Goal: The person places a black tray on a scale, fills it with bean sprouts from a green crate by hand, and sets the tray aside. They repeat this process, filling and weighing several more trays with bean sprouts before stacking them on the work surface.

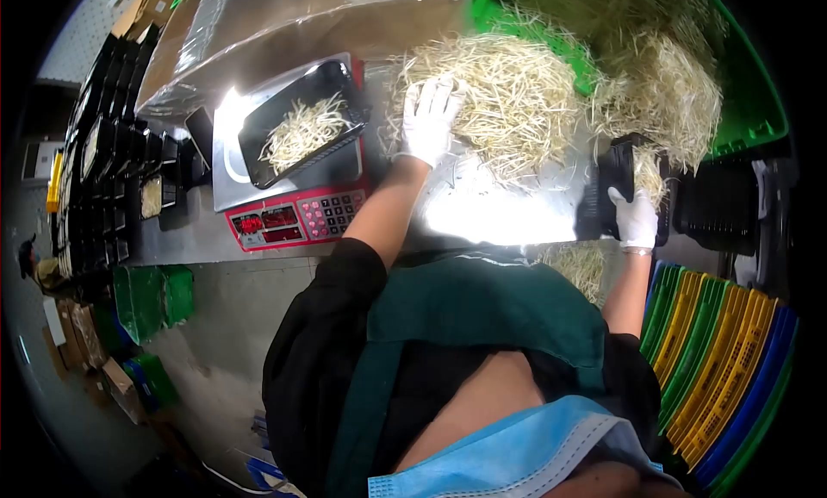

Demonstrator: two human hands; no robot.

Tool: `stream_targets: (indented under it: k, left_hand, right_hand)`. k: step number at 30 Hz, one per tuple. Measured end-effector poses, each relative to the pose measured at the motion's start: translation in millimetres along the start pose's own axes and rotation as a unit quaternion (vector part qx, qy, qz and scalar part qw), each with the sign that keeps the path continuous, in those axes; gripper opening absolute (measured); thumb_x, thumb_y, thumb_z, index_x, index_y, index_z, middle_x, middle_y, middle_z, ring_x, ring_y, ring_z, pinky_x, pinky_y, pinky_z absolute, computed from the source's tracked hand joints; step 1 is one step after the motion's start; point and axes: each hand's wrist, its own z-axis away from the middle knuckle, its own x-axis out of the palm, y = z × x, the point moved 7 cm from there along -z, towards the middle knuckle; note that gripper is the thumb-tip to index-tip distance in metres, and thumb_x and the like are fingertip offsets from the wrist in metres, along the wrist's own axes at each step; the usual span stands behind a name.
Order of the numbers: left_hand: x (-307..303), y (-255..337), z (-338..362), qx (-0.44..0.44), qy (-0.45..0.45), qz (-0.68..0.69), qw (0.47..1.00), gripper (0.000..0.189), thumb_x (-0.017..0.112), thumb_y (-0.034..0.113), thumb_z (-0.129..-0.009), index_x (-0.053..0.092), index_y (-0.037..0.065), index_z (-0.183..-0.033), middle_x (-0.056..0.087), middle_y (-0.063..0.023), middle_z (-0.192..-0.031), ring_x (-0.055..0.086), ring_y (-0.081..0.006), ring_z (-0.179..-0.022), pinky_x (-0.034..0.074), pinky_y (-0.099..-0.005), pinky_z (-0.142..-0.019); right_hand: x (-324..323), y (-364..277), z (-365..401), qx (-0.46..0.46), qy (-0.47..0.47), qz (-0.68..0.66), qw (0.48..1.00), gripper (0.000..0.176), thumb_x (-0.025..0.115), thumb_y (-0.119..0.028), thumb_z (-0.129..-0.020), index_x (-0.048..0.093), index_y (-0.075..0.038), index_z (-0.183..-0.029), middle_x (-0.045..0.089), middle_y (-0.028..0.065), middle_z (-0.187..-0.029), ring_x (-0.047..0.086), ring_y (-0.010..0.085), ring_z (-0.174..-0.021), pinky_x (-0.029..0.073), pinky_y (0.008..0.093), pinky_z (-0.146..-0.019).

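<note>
My left hand (432,123), in a white glove, lies on the left side of a large pile of bean sprouts (517,93); its fingers are stretched out and slightly apart. Over to the right, my gloved right hand (635,218) is closed on a black plastic tray (610,175) at the table's front edge, though its fingertips are partly hidden. Some sprouts lie close to those fingers. Left of the pile, a black tray of sprouts (303,136) sits slanted on a red-framed digital scale (289,218) with a metal plate.
Stacks of black trays (103,179) stand at the far left. A green crate (749,93) with more sprouts is at the back right. Green, yellow and blue crates (715,351) are stacked by my right side. A plastic-lined cardboard box (301,33) stands behind the scale.
</note>
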Motion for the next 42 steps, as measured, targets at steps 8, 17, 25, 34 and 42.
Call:
stream_targets:
  k: [8, 17, 25, 34, 42]
  left_hand:
    - [-62.3, -0.4, 73.4, -0.031, -0.114, 0.331, 0.936, 0.069, 0.059, 0.02, -0.08, 0.03, 0.007, -0.142, 0.033, -0.0125, -0.144, 0.027, -0.0326, -0.134, 0.011, -0.0492, -0.11]
    - [-83.9, -37.8, 98.8, -0.142, -0.086, 0.613, 0.773, 0.061, 0.042, -0.002, -0.085, 0.024, 0.0, -0.143, 0.037, -0.0203, -0.14, 0.049, -0.028, -0.12, 0.042, -0.0329, -0.095]
    - [-102.8, -39.4, 83.2, -0.304, -0.075, 0.934, 0.171, 0.04, 0.051, 0.017, -0.094, 0.046, -0.002, -0.128, 0.056, -0.0121, -0.115, 0.056, -0.0212, -0.103, 0.045, -0.0334, -0.091]
    - [-160.9, -107.8, 86.1, -0.316, 0.041, 0.85, 0.42, 0.065, 0.044, -0.013, -0.081, 0.025, 0.001, -0.142, 0.041, -0.0148, -0.138, 0.052, -0.0232, -0.115, 0.047, -0.0322, -0.09]
    - [-137.2, -243.5, 124.1, -0.4, 0.224, 0.634, 0.623, 0.092, 0.062, -0.006, -0.072, 0.007, -0.001, -0.146, 0.027, -0.016, -0.146, 0.031, -0.0233, -0.134, 0.027, -0.0315, -0.108]
  right_hand:
    - [-59.7, -130.7, 4.8, -0.27, 0.055, -0.111, 0.955, 0.052, 0.066, -0.046, -0.08, 0.06, -0.009, -0.116, 0.065, 0.0163, -0.1, 0.063, 0.0286, -0.093, 0.049, 0.0368, -0.081]
    - [21.3, -363.6, 34.6, -0.539, -0.113, -0.038, 0.834, 0.09, 0.07, -0.06, -0.067, 0.041, -0.004, -0.131, 0.059, 0.0228, -0.113, 0.058, 0.036, -0.103, 0.046, 0.0399, -0.091]
    - [46.7, -348.4, 59.6, -0.56, 0.099, 0.063, 0.82, 0.088, 0.078, -0.029, -0.058, 0.037, -0.001, -0.13, 0.045, 0.0228, -0.123, 0.04, 0.0347, -0.121, 0.029, 0.0438, -0.105]
    - [62.4, -344.1, 69.3, -0.586, -0.017, 0.043, 0.809, 0.083, 0.073, -0.033, -0.067, 0.034, -0.012, -0.137, 0.046, 0.022, -0.116, 0.046, 0.0353, -0.11, 0.035, 0.0438, -0.094]
    - [50.3, -357.4, 50.0, -0.514, 0.088, 0.136, 0.842, 0.101, 0.074, -0.036, -0.066, 0.017, -0.011, -0.145, 0.043, 0.0252, -0.124, 0.042, 0.0406, -0.116, 0.031, 0.0498, -0.101]
